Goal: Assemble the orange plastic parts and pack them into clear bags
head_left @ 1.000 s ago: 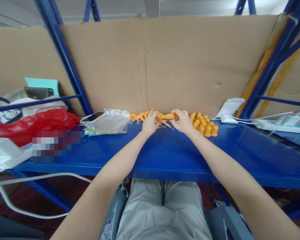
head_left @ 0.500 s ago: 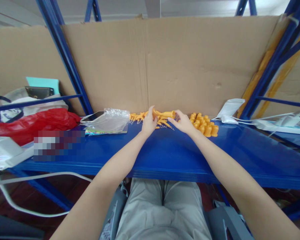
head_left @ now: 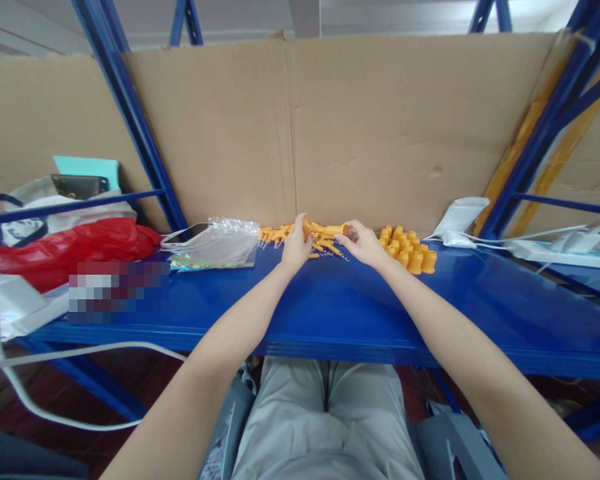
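Observation:
My left hand (head_left: 295, 247) is closed around an orange plastic piece (head_left: 307, 227), its thumb pointing up. Between the hands lies an orange flared plastic corkscrew body (head_left: 334, 230); whether it joins the piece in my left hand cannot be made out. The fingers of my right hand (head_left: 366, 244) are curled on its wide right end. Below and behind the hands lies a loose pile of orange-handled corkscrew screws (head_left: 330, 247) with bare metal spirals. Right of my right hand, several orange corkscrew bodies (head_left: 414, 257) stand upright in close rows.
A clear plastic bag (head_left: 225, 243) lies left of the pile on the blue shelf (head_left: 340, 307). A cardboard sheet (head_left: 380, 127) stands behind. Farther left is a red plastic bag (head_left: 80, 243). A white packet (head_left: 461, 220) and cables lie at right, near the blue upright.
My right hand has moved slightly left, its fingers now curled over the corkscrew body's wide end. My left hand has barely moved and keeps its hold.

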The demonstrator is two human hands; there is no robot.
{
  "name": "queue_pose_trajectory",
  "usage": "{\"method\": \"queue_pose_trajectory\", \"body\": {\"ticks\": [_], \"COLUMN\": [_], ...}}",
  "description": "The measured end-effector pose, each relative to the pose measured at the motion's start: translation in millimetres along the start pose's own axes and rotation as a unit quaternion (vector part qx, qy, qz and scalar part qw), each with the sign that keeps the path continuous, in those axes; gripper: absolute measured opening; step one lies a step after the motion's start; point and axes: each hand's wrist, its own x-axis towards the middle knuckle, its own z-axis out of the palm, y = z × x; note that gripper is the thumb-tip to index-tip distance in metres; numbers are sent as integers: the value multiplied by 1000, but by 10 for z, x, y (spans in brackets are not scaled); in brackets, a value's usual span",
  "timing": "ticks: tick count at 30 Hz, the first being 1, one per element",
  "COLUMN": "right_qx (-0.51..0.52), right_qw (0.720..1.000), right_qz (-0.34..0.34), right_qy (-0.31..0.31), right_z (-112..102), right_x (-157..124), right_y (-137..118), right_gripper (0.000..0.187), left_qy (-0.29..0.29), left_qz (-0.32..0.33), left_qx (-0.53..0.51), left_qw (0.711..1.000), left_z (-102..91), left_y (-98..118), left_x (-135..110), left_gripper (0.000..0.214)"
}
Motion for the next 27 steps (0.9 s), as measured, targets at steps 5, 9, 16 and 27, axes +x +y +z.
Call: {"method": "queue_pose_trajectory", "body": {"ticks": [5, 9, 16, 27], "right_qx": [-47, -82, -110, -141], "right_qw": [997, 989, 992, 981], "right_qz": [-61, -121, -63, -122], "right_qy": [-20, -30, -23, -48], "right_z": [-39, -95, -113, -118], "right_x": [6, 9, -27, 2], "right_y": [58, 99, 42, 52], "right_gripper": [36, 36, 40, 30], "left_qy": [1, -2, -9, -14], "left_qz": [-11, -15, -10, -30], "left_qx": [9, 13, 17, 41], "left_qw": [1000, 1000, 1000, 999], "left_z": [6, 5, 2, -18], "left_y": [-3, 12, 31, 43], "left_x": [1, 1, -9, -22], "left_gripper": [60, 59, 59, 59]}}
